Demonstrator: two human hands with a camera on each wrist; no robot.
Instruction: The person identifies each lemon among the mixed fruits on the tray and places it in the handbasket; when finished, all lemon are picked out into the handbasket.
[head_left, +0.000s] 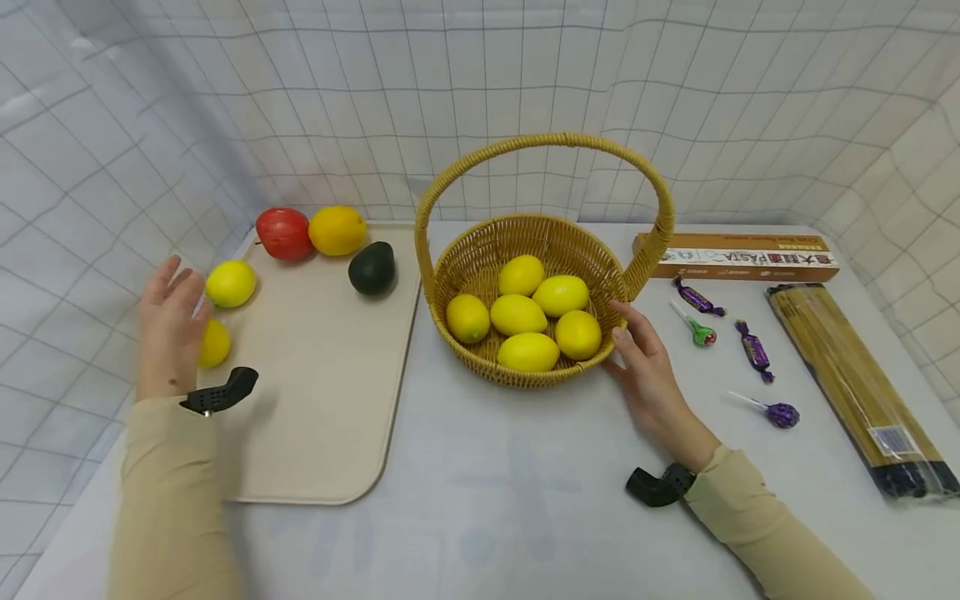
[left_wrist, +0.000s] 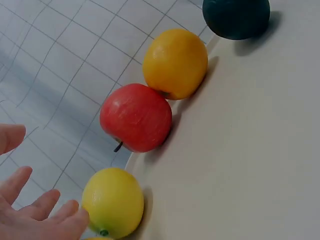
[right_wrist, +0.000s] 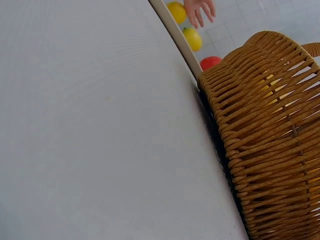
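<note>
My left hand (head_left: 171, 333) is over the left edge of the beige tray (head_left: 322, 417), fingers spread and holding nothing. Close beside it are two lemons; the nearer is partly covered by the hand, the farther lemon (head_left: 231, 283) shows whole. In the left wrist view the fingertips come right up to this lemon (left_wrist: 114, 202). My right hand (head_left: 651, 379) grips the right side of the wicker basket (head_left: 480, 364), thumb and index finger at the rim. Several lemons (head_left: 517, 315) lie inside the basket, whose tall handle arches above them.
Along the tray's far side sit a red apple (head_left: 285, 234), a yellow-orange fruit (head_left: 337, 231) and a dark avocado (head_left: 372, 268). Right of the basket are a pasta box (head_left: 750, 257), wrapped candies (head_left: 754, 352), lollipops (head_left: 782, 415) and a long pack of noodles (head_left: 855, 375).
</note>
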